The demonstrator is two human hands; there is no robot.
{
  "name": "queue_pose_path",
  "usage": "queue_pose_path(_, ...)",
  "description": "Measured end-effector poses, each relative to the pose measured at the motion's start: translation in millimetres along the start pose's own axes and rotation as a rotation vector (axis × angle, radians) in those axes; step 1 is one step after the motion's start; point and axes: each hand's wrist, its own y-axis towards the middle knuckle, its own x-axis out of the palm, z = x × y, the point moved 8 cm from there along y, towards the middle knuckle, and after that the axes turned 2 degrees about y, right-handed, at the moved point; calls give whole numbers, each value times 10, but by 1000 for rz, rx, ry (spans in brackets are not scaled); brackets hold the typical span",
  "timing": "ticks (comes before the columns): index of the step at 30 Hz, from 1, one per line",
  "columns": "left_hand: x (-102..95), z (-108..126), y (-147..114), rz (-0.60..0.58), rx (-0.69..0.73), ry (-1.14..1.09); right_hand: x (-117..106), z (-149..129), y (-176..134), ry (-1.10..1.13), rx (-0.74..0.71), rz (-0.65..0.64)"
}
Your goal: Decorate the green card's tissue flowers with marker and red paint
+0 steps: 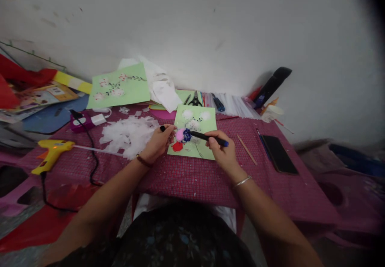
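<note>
Under your hands, the purple checked tabletop (192, 183) carried a light green card (210, 150), slightly turned and decorated with round flowers and dark leaf marks. Your black marker (203, 136) had a slim barrel and a blue rear end. Among the card's flowers, the lower ones were coloured: a flat red flower (177, 146), a dark blue flower (187, 135) with pale streaks showing through, and a pink flower (180, 135) close against its left side.

You had one larger green sheet (132, 86) at the back left, bearing four pinkish flower clusters; one heap of white scraps (129, 134); one black phone (278, 154) at the right; one yellow glue gun (54, 152) at the left; one pair of black-handled scissors (195, 98) behind the card; and one wooden stick (247, 150) between card and phone. The card held three coloured flowers and at least three pale ones above them.

The card lay between your two grips. Your right grip (223, 150) was closed around the marker, whose front end met the blue flower. Your left grip (159, 142) was at the card's left edge, fingertips just beside the pink flower; whether it pinched anything could not be told.
</note>
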Motion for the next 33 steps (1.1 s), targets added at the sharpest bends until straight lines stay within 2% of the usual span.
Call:
queue_pose_path(5, 22, -4, -12, -6, 24, 7, 60, -25, 17, -34, -51, -23)
queue_pose_path(19, 40, -8, 31, -31, 18, 35, 59, 177, 96, 160, 165, -58)
queue_pose_path(26, -1, -41, 76, -14, 11, 50, 71, 145, 97, 161, 171, -92)
queue_pose_path(33, -1, -38, 76, -2, 49, 86, 11, 105, 74, 158, 124, -33)
